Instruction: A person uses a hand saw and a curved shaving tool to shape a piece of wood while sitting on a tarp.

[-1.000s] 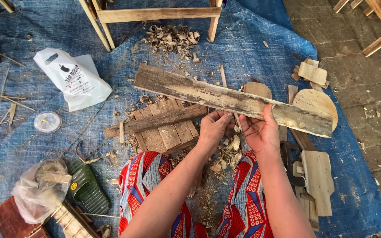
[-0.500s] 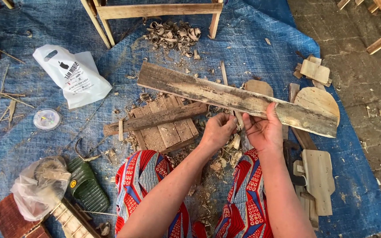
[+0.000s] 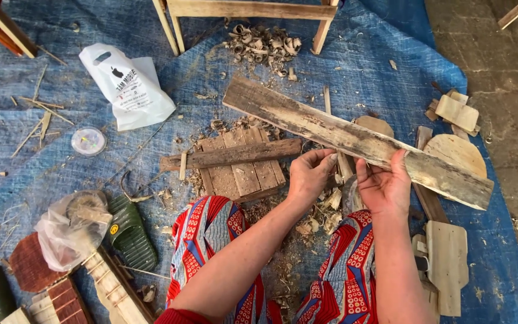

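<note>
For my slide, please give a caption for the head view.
Both hands, left hand and right hand, hold a weathered plank above a blue tarp.

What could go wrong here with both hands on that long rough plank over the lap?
The weathered plank looks splintery where the right hand and left hand grip it bare, so splinters seem likely. It is long and held near its middle, so an end could swing into the cut wooden pieces. Shavings litter the blue tarp and may hide sharp bits.
</note>
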